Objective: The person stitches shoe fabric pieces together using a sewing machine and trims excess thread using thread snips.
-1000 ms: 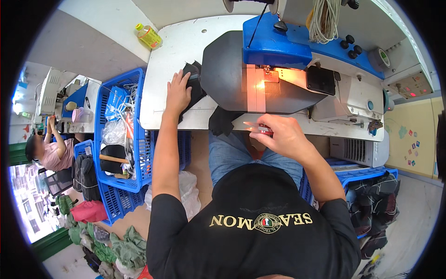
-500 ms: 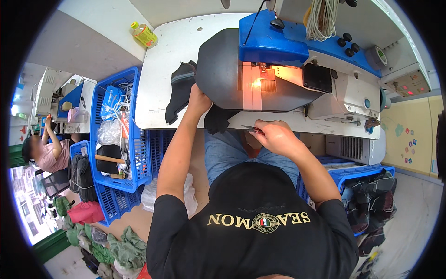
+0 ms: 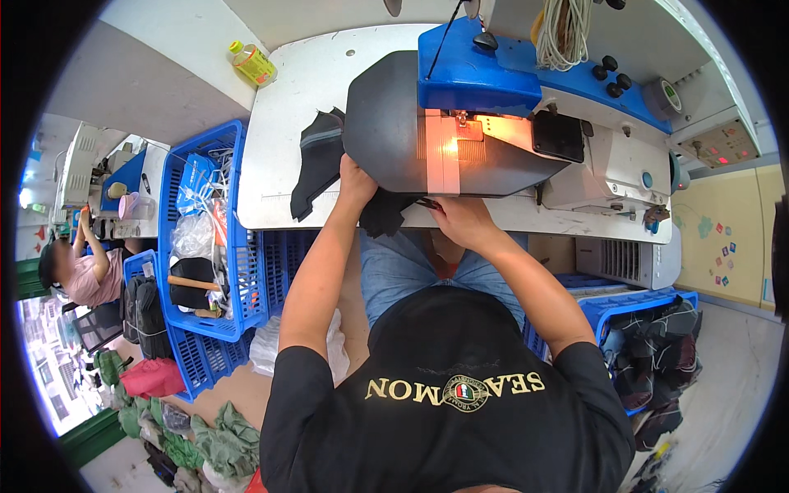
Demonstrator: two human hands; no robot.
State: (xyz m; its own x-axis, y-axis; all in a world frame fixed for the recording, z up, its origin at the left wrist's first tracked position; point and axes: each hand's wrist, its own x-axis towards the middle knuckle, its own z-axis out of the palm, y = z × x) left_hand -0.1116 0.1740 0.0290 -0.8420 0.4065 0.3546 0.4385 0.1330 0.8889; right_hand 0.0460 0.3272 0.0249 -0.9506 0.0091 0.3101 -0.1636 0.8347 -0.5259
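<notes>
1. Head cam, bkgd: workroom w/ pale walls; white worktop (image 3: 275,168) runs across the upper middle, its edges bent by the lens.
2. Head cam, mach.: blue sewing-mach. head (image 3: 481,78) over a blk eight-sided plate (image 3: 382,123); warm light on the plate's pale strip (image 3: 445,164). Blk phone-like slab (image 3: 557,136) R of the light; hank of pale cord (image 3: 563,37) hangs above.
3. Head cam, L hand (image 3: 357,182): at the plate's lower L edge, fingers mostly hidden there; can't tell if they grip anything or how wide they are.
4. Head cam, R hand (image 3: 462,218): at the worktop's front edge, just below the plate; fingers closed round a small dark tool (image 3: 426,203), tip pointing L.
5. Head cam, cloth: dark cloth (image 3: 385,215) hangs over the front edge betw. the hands, tool tip right by it; contact unclear. 2nd dark piece (image 3: 319,168) lies on the worktop, L of the L hand.
6. Head cam, surroundings: yellow-capped bottle (image 3: 253,64) upper L; blue basket (image 3: 255,238) w/ plastic bags etc. L of the worktop; another blue crate (image 3: 633,297) w/ dark pcs lower R; co-worker (image 3: 94,267) seated far L.
</notes>
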